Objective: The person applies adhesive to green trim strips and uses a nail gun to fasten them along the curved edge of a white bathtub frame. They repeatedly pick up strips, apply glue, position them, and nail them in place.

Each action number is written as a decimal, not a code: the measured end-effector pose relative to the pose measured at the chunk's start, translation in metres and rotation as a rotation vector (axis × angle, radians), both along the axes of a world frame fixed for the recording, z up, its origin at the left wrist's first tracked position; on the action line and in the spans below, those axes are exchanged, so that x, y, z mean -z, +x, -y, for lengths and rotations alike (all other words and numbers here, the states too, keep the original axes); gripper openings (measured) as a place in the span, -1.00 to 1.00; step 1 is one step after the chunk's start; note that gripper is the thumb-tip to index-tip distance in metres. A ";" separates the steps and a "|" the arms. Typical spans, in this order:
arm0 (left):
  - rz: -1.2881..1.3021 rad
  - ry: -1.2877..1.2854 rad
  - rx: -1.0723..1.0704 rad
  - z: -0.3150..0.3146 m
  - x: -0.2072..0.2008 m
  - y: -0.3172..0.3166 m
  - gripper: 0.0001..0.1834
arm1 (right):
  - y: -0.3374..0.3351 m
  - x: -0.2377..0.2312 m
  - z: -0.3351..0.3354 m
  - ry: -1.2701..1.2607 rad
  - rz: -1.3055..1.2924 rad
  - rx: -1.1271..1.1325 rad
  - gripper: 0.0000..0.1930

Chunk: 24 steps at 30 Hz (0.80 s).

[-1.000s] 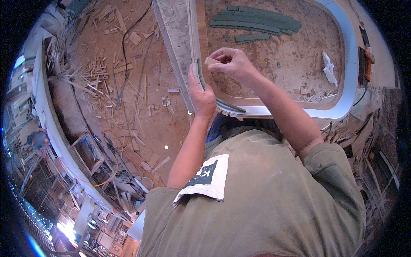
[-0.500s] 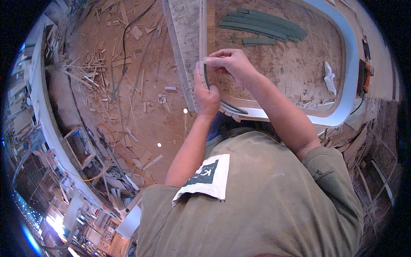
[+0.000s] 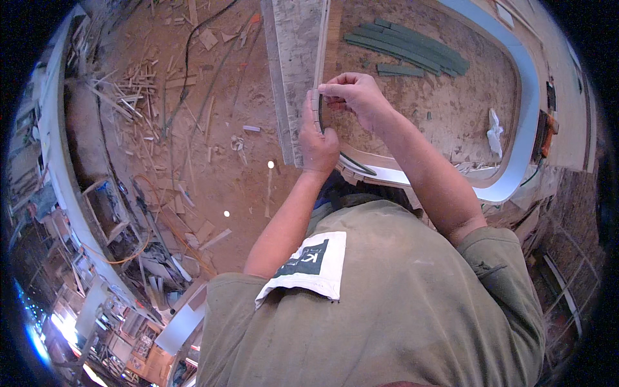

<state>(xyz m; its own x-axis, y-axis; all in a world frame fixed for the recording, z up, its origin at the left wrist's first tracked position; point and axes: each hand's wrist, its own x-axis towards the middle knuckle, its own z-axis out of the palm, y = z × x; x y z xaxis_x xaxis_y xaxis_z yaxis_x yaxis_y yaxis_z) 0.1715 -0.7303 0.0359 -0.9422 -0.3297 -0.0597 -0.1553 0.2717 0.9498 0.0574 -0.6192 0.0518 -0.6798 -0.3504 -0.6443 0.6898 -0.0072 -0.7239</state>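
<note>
My left hand (image 3: 317, 138) and my right hand (image 3: 356, 97) meet over the near left corner of a large wooden panel (image 3: 438, 122) with a white rounded rim (image 3: 516, 174). Both pinch a thin dark strip (image 3: 320, 115) that curves down between them and trails along the panel's near edge (image 3: 358, 164). My right fingers grip its upper end; my left thumb presses it lower down. A pale board (image 3: 296, 58) runs along the panel's left side.
A stack of dark green strips (image 3: 406, 45) lies at the panel's far side, a white crumpled scrap (image 3: 494, 129) to the right. An orange tool (image 3: 548, 135) sits beyond the rim. The dirt floor (image 3: 193, 142) on the left is littered with wood offcuts and a black cable (image 3: 187, 71).
Both hands have stayed together on the strip, shifting slightly along the panel's left edge; the view has drifted a little.
</note>
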 end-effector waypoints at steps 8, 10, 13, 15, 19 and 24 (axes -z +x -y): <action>-0.013 -0.041 0.021 0.000 0.004 0.001 -0.15 | 0.003 0.005 0.003 0.022 -0.046 0.040 -0.75; -0.025 -0.045 0.032 -0.001 0.003 -0.001 -0.14 | 0.002 0.013 0.002 0.016 -0.067 0.028 -0.75; -0.043 -0.033 0.026 -0.003 0.000 -0.001 -0.13 | 0.003 0.016 0.002 0.005 -0.077 0.041 -0.75; -0.068 -0.055 0.014 -0.003 0.000 -0.001 -0.11 | 0.004 0.014 0.003 -0.004 -0.076 0.054 -0.75; -0.080 0.011 0.033 0.000 0.003 -0.002 -0.11 | 0.007 0.009 0.003 0.006 -0.099 0.044 -0.75; -0.103 -0.318 0.088 0.000 0.002 -0.003 -0.13 | 0.005 0.016 -0.039 0.261 -0.276 -0.017 -0.59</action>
